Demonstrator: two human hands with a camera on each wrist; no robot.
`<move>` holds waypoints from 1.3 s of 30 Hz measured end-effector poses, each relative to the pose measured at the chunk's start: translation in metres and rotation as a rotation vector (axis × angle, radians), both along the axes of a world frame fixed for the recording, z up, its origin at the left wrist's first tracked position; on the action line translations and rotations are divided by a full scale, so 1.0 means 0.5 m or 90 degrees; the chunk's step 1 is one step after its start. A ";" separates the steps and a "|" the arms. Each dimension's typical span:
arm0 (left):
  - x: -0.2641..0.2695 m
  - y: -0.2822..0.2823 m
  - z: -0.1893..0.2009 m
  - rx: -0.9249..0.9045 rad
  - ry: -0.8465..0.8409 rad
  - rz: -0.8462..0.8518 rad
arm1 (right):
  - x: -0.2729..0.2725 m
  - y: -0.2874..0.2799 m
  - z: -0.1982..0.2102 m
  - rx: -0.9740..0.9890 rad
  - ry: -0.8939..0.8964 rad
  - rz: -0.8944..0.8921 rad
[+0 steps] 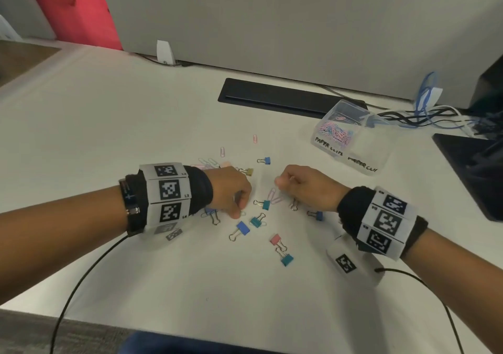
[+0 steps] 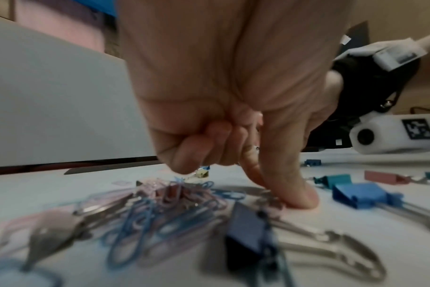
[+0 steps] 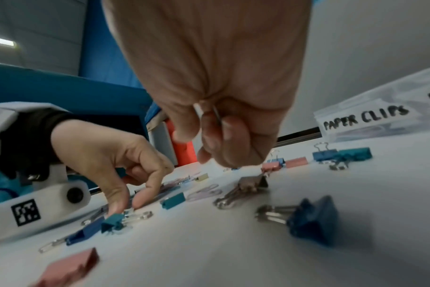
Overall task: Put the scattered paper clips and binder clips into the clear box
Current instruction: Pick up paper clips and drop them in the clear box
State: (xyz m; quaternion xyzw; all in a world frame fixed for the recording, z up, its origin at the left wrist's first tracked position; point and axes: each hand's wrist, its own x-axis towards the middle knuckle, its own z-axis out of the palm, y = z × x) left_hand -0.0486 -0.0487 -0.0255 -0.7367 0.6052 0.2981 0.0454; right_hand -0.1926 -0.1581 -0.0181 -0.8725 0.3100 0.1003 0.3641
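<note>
- Surface: white desk [image 1: 114, 125] against a grey partition [image 1: 272, 13]; a black cable slot [image 1: 272, 99] and loose cables [image 1: 424, 117] sit at the far right.
- Task items: binder clips and paper clips lie scattered mid-desk between and just ahead of the two hands. The box [image 1: 351, 136], marked "PAPER CLIPS", stands open to the right rear, apart from the scatter, with paper clips already inside.
- Left hand [image 1: 228, 193]: palm down, low over the desk, thumb [image 2: 295, 194] and forefinger tips on the surface, closing on a small clip beside a teal binder clip [image 3: 112, 223]. Other fingers curled under. Whether the pinch has closed on the clip cannot be told.
- Right hand [image 1: 304, 185]: raised slightly off the desk, fingers curled into a loose fist; the right wrist view shows thin metal wire pinched between thumb and fingers [image 3: 224, 132], apparently a clip.
- Step judged in hand: gathering clips before carrying them to the box.
- Advice: flat paper clips [image 1: 275, 197] resist a straight pinch; lever one end up with a nail, or slide it, then close.
- Advice: lift binder clips by the body, not the wire handles, which swing.
- Risk: an overfilled fist may drop pieces on the way to the box.
</note>
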 end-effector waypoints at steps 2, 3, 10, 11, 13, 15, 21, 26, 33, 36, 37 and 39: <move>0.002 -0.001 -0.004 0.022 -0.012 -0.011 | 0.005 0.003 -0.002 -0.040 0.024 0.048; 0.004 -0.001 -0.006 0.028 -0.014 -0.014 | 0.008 0.003 -0.005 -0.059 0.030 0.068; 0.009 -0.005 0.022 -0.023 0.072 0.101 | 0.034 -0.001 -0.007 -0.101 -0.005 0.118; 0.011 -0.008 0.029 -0.047 0.144 0.168 | 0.035 -0.002 -0.007 -0.103 0.000 0.126; 0.018 -0.015 0.040 -0.092 0.367 0.332 | 0.038 -0.003 -0.009 -0.116 0.031 0.143; 0.024 -0.019 0.044 -0.113 0.586 0.449 | 0.041 -0.004 -0.017 -0.151 0.078 0.173; 0.029 -0.024 0.045 -0.077 0.694 0.474 | 0.038 -0.006 -0.033 -0.206 0.055 0.164; 0.000 -0.024 0.044 -0.029 0.335 0.235 | 0.007 -0.031 0.009 0.182 -0.231 -0.132; -0.076 -0.092 0.029 -0.051 0.071 0.079 | -0.053 -0.062 0.031 0.633 -0.378 -0.364; -0.111 -0.117 0.028 -0.041 -0.011 0.056 | -0.074 -0.064 0.018 0.636 -0.347 -0.388; -0.121 -0.123 0.028 -0.049 -0.032 0.042 | -0.078 -0.065 0.014 0.633 -0.325 -0.392; -0.134 -0.130 0.028 -0.060 -0.059 0.014 | -0.084 -0.069 0.005 0.605 -0.269 -0.401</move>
